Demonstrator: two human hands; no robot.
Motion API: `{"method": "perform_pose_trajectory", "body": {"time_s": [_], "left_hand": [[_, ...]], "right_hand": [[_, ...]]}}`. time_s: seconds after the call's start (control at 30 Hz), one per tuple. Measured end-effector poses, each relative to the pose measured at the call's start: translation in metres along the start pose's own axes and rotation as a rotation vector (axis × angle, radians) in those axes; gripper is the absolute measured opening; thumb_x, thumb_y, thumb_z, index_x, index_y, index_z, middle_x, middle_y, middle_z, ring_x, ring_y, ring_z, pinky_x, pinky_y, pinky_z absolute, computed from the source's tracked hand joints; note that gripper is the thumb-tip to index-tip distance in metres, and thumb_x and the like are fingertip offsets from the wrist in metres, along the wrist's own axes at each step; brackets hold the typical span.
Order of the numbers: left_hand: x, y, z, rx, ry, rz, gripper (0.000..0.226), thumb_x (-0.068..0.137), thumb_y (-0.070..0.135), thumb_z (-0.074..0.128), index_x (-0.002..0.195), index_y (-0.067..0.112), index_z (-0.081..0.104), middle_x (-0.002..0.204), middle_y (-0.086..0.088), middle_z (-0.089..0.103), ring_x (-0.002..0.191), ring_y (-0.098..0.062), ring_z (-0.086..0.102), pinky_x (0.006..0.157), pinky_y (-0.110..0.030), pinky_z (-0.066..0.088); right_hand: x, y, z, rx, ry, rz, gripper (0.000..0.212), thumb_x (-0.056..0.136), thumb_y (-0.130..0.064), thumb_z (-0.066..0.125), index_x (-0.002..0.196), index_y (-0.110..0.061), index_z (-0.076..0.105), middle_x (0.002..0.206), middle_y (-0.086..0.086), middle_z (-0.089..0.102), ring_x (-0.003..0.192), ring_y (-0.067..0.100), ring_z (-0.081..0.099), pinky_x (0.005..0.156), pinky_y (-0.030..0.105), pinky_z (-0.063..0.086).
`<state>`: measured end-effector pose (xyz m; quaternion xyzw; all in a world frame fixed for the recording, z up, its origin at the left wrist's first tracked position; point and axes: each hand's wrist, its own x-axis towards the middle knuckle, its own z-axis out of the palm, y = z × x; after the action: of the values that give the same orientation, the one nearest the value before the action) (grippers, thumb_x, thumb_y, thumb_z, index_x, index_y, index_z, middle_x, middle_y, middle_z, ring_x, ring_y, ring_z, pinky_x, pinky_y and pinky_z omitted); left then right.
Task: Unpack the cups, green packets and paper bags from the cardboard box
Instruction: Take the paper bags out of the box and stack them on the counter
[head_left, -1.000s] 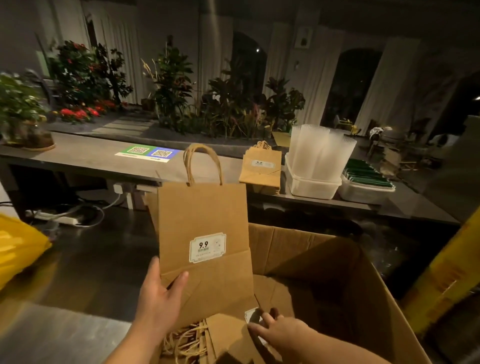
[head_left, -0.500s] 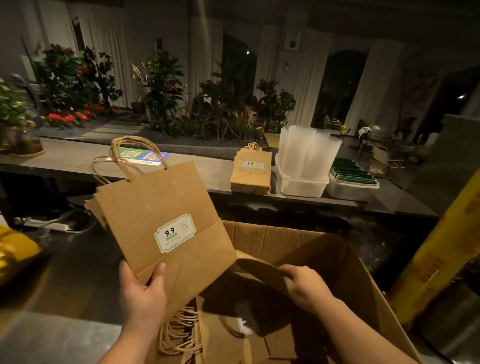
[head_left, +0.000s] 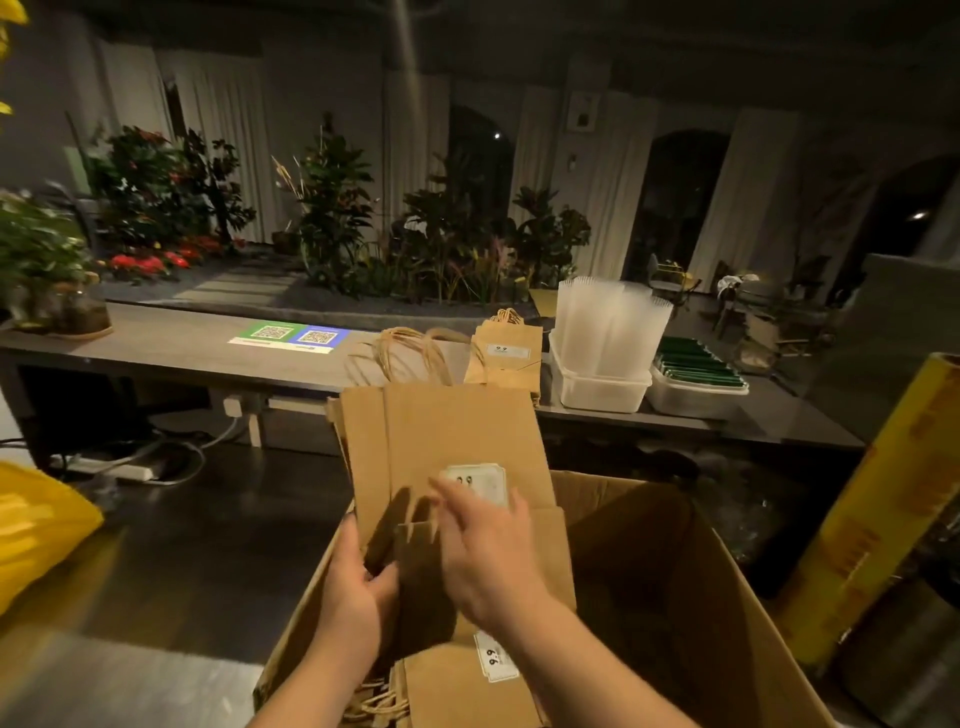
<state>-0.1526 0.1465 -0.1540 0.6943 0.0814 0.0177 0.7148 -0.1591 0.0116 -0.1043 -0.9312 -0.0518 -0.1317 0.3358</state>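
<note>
I hold a bunch of flat brown paper bags (head_left: 447, 441) upright over the open cardboard box (head_left: 727, 597). My left hand (head_left: 358, 587) grips their lower left edge. My right hand (head_left: 488, 551) lies across their front with its fingers spread, partly covering a white label. More paper bags (head_left: 457, 686) lie inside the box below. On the counter (head_left: 171, 348) stand a stack of paper bags (head_left: 506, 356), clear cups (head_left: 608, 322) in a white tub (head_left: 597, 389), and green packets (head_left: 696, 366) in a second tub.
A yellow roll (head_left: 878, 509) leans at the right beside the box. A yellow bag (head_left: 36, 525) sits at the left. QR code cards (head_left: 288, 336) and potted plants (head_left: 47, 270) are on the counter. Cables and a power strip (head_left: 119, 467) lie on the floor.
My right hand lifted a bag from the box and brought it against the bag in my left hand. The bunch swung from a leftward tilt to upright, centred over the box.
</note>
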Motion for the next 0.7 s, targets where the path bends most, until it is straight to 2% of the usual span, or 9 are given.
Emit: {"method": "perform_pose_trajectory", "body": {"time_s": [0.03,0.13,0.2,0.3,0.37,0.5,0.57,0.63,0.7], "left_hand": [[-0.002,0.003,0.003,0.013,-0.019,0.014,0.058,0.095,0.030,0.066,0.148,0.031,0.042,0.130,0.000,0.063,0.127,-0.027,0.058,0.110,-0.056,0.045],[-0.001,0.003,0.005,-0.077,-0.091,-0.021,0.064,0.100,0.017,0.061,0.155,0.031,0.031,0.115,0.014,0.057,0.133,-0.028,0.050,0.113,-0.054,0.039],[0.000,0.001,0.004,-0.133,-0.153,-0.042,0.060,0.101,0.017,0.060,0.151,0.036,0.033,0.120,0.011,0.060,0.125,-0.021,0.055,0.103,-0.050,0.047],[-0.002,0.001,0.000,-0.135,-0.176,-0.053,0.057,0.097,0.025,0.066,0.144,0.043,0.039,0.127,0.008,0.063,0.121,-0.018,0.059,0.096,-0.048,0.053],[-0.004,0.002,-0.002,-0.094,-0.214,-0.033,0.062,0.096,0.026,0.067,0.147,0.044,0.037,0.131,0.009,0.062,0.128,-0.020,0.056,0.108,-0.056,0.046],[0.005,-0.002,-0.007,0.067,-0.373,-0.056,0.077,0.102,0.012,0.057,0.159,0.039,0.013,0.144,0.005,0.046,0.135,-0.020,0.043,0.119,-0.051,0.031],[0.012,0.003,-0.013,0.021,-0.379,-0.102,0.062,0.102,0.023,0.059,0.154,0.039,0.028,0.145,-0.002,0.050,0.134,-0.027,0.048,0.112,-0.051,0.038],[0.017,0.011,-0.019,0.056,-0.347,-0.037,0.047,0.097,0.030,0.068,0.130,0.054,0.047,0.127,0.008,0.065,0.120,-0.020,0.060,0.093,-0.038,0.050],[0.020,0.017,-0.027,0.129,-0.365,0.066,0.047,0.095,0.021,0.070,0.122,0.055,0.053,0.111,0.012,0.073,0.109,-0.014,0.068,0.085,-0.033,0.053]], "right_hand": [[0.000,0.001,0.006,-0.001,-0.041,0.012,0.042,0.106,-0.032,0.045,0.147,-0.042,0.046,0.143,-0.010,0.058,0.144,0.017,0.035,0.126,0.049,0.021],[-0.002,0.021,0.000,0.136,-0.087,-0.007,0.045,0.103,-0.019,0.055,0.143,-0.037,0.051,0.140,-0.013,0.057,0.134,0.007,0.047,0.114,0.031,0.044],[0.003,0.040,-0.007,0.008,0.050,0.001,0.053,0.097,-0.030,0.066,0.146,-0.039,0.046,0.147,-0.017,0.048,0.138,0.003,0.041,0.117,0.035,0.040],[0.015,0.071,-0.008,0.023,0.105,0.337,0.119,0.062,-0.077,0.079,0.157,-0.040,0.019,0.164,-0.010,0.021,0.152,0.019,0.019,0.124,0.056,0.019],[0.016,0.088,-0.004,0.329,-0.034,0.519,0.141,0.045,-0.084,0.082,0.157,-0.040,0.008,0.165,0.000,0.020,0.149,0.029,0.028,0.120,0.062,0.027],[0.011,0.108,0.001,0.801,-0.021,0.706,0.116,0.070,-0.040,0.092,0.160,-0.021,0.022,0.155,0.010,0.045,0.136,0.033,0.050,0.113,0.052,0.043],[0.014,0.118,0.004,0.984,0.017,0.716,0.104,0.072,-0.010,0.088,0.157,-0.014,0.029,0.150,0.015,0.051,0.129,0.035,0.057,0.108,0.054,0.049],[0.014,0.113,0.005,1.040,-0.026,0.662,0.076,0.081,0.012,0.073,0.146,-0.011,0.042,0.132,0.012,0.064,0.116,0.032,0.067,0.093,0.047,0.058],[0.015,0.108,0.008,0.998,-0.069,0.590,0.078,0.084,0.016,0.068,0.147,-0.023,0.045,0.126,0.007,0.068,0.112,0.027,0.070,0.086,0.040,0.060]]}}
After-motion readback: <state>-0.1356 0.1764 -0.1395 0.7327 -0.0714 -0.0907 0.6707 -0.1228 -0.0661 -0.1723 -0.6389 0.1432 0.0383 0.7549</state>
